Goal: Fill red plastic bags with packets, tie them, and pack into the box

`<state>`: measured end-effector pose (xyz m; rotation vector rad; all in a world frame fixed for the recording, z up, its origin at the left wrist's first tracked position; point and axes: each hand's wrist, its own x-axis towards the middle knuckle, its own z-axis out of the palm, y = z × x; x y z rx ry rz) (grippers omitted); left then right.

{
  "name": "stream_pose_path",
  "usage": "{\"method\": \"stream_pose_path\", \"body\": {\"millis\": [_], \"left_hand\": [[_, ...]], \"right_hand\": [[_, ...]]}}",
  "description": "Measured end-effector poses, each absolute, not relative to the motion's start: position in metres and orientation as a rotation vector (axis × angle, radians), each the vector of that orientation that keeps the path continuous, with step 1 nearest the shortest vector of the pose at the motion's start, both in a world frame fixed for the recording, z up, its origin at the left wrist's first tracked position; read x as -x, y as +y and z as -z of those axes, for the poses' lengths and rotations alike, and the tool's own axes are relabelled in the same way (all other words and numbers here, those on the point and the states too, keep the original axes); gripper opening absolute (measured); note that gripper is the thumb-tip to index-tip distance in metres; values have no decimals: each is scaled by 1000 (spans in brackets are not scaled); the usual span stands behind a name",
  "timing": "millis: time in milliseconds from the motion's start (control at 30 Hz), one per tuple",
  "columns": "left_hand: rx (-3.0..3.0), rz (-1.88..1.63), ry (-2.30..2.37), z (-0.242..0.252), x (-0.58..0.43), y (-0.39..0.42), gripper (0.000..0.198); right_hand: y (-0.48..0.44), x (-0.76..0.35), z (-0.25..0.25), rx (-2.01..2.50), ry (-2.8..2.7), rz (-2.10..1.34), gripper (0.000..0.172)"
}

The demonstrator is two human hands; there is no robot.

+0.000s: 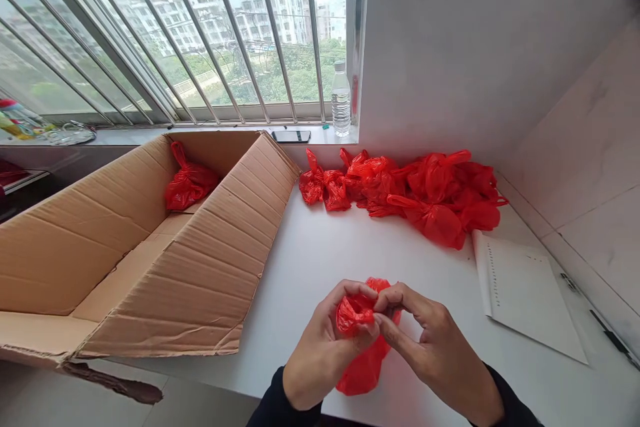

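Both my hands grip one small red plastic bag [364,360] just above the white table [320,247] near its front edge. My left hand [323,350] is closed round the bag's bunched top. My right hand [435,347] pinches the same top with thumb and fingertips. The bag's filled bottom hangs below and between my hands.
A pile of several tied red bags [425,193] lies at the back of the table. An open cardboard box [150,260] on the left holds one red bag [190,183]. A notebook [525,293] lies at the right. A water bottle [341,100] and phone [291,136] sit on the windowsill.
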<state>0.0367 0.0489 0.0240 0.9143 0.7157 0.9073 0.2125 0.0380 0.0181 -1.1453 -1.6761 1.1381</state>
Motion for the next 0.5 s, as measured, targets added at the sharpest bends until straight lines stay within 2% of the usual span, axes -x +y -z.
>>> {"method": "stream_pose_path", "body": {"millis": [200, 300, 433, 500], "left_hand": [[-785, -946, 802, -7, -38, 58, 31], [-784, -942, 756, -11, -36, 58, 23], [-934, -891, 735, -18, -34, 55, 32], [-960, -919, 769, -19, -34, 55, 25]], "right_hand": [[36, -214, -20, 1134, -1617, -1177, 7], [37, -215, -19, 1148, -1661, -1183, 5], [38, -215, -18, 1145, -1726, -1191, 6], [39, -215, -19, 1149, -1728, -1206, 6]]}}
